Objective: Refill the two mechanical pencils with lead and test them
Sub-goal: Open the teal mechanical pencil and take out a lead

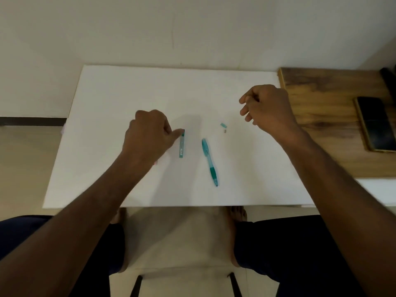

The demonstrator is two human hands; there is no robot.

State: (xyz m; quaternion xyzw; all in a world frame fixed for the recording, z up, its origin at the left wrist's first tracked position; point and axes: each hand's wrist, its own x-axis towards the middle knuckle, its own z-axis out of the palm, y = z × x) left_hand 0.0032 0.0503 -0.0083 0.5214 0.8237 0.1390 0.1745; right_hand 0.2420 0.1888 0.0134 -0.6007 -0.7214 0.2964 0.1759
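one teal mechanical pencil (210,162) lies near the middle of the white desk (128,86), tip toward the near edge, back end pointing to the far edge and looking uncapped. its small teal cap (223,125) and a tiny grey bit, likely the eraser (225,131), sit apart from it, a little toward the far right of the pencil. teal lead case (182,143) lies just left of the pencil, roughly parallel to it. second pencil not clearly visible; a faint pink bit shows under the left hand (150,133), cannot tell what it is. judgement: task early to midway, one pencil opened for refill, no sign of test marks on the desk, so loading lead, recapping and testing look still to do. left hand is knuckles up, mostly curled, index fingertip (179,132) touching the far end of the lead case, not gripping it. right hand (267,108) hovers above the desk toward the far right corner, fingers loosely curled with thumb and forefinger pinched together, maybe on a lead, too thin to tell. a phone (377,123) rests on the wooden surface (321,103) at right.
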